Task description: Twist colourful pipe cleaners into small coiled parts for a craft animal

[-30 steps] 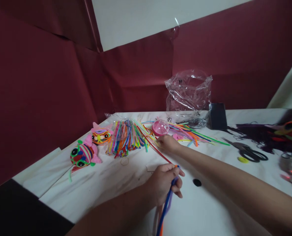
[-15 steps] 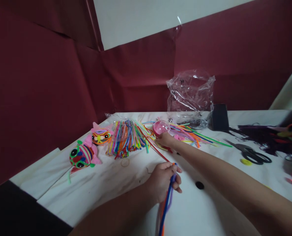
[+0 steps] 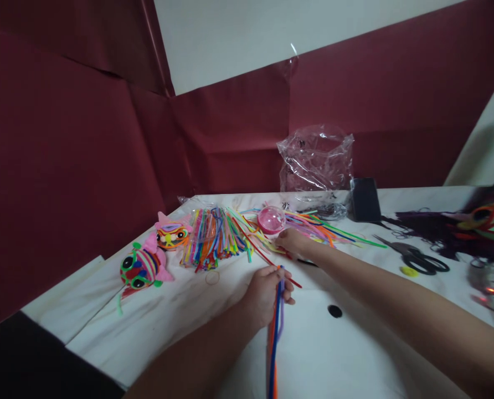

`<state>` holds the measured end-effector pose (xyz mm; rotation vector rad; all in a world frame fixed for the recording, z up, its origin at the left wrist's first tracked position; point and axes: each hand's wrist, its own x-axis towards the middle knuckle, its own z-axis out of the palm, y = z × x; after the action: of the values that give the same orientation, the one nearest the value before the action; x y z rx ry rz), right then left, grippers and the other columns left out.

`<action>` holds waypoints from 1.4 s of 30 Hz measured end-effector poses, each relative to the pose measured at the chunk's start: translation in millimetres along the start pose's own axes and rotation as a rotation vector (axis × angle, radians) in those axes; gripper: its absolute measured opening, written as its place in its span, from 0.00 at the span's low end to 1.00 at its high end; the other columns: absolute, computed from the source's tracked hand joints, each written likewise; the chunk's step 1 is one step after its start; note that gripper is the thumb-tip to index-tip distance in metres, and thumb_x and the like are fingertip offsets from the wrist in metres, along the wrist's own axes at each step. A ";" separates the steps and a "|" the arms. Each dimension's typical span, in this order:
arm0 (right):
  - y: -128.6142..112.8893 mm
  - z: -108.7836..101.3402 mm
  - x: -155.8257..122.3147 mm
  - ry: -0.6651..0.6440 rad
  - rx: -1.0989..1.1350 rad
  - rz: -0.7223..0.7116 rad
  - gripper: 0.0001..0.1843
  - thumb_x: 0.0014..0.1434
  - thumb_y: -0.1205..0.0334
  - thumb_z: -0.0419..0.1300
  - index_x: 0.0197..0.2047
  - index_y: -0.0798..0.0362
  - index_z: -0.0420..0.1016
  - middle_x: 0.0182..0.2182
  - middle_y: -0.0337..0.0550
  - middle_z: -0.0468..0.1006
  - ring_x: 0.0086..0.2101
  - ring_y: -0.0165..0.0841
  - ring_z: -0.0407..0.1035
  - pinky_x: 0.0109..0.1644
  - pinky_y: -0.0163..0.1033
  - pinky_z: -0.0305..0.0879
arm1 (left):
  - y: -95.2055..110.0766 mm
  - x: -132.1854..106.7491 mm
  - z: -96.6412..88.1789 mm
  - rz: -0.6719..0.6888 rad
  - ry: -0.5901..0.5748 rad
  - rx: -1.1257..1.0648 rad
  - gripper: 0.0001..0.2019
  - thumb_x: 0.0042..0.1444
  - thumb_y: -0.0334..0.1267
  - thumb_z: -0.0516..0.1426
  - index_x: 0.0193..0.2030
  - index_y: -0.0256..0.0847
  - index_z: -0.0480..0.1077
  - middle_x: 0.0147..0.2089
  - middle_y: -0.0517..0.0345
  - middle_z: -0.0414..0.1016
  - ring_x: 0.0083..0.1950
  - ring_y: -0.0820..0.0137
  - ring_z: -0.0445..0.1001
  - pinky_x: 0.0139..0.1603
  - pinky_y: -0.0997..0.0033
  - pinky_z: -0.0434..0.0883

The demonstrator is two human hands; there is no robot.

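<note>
Several pipe cleaners in blue, orange and purple [image 3: 276,338] hang down from my left hand [image 3: 266,293], whose fingers are closed round their upper ends. A long red pipe cleaner [image 3: 261,252] slants across the table and passes just beyond that hand. Further forward, my right hand [image 3: 291,242] rests at the loose pipe cleaners [image 3: 313,228], just in front of a pink bowl-shaped piece with a clear top [image 3: 271,220]. Its fingers are curled downward, and whatever they grip is hidden.
At left lie two colourful animal-face crafts [image 3: 143,267] [image 3: 172,235] beside a thick bundle of pipe cleaners [image 3: 216,238]. Black-handled scissors [image 3: 421,259], a yellow disc [image 3: 408,271] and a black disc [image 3: 335,311] lie right. A clear plastic bag [image 3: 315,166] and dark box [image 3: 365,199] stand behind.
My right hand has drawn back slightly from the pink bowl-shaped piece, towards the right. My left hand still holds its pipe cleaners; the red one's near end now shows beyond it. The view has shifted slightly.
</note>
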<state>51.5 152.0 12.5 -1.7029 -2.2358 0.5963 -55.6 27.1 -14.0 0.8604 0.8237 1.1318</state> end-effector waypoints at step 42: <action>23.7 -12.8 -59.5 0.084 0.279 -0.156 0.03 0.48 0.68 0.53 0.29 0.55 0.67 0.20 0.38 0.71 0.22 0.27 0.64 0.25 0.30 0.56 | 2.7 4.7 -2.5 -0.007 0.090 0.006 0.05 0.51 0.35 0.52 0.29 0.35 0.63 0.21 0.58 0.67 0.18 0.77 0.62 0.22 0.74 0.63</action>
<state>93.7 102.2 14.6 -1.3793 -2.0895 0.7445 -57.8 32.6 -13.2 0.8156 0.9042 1.1687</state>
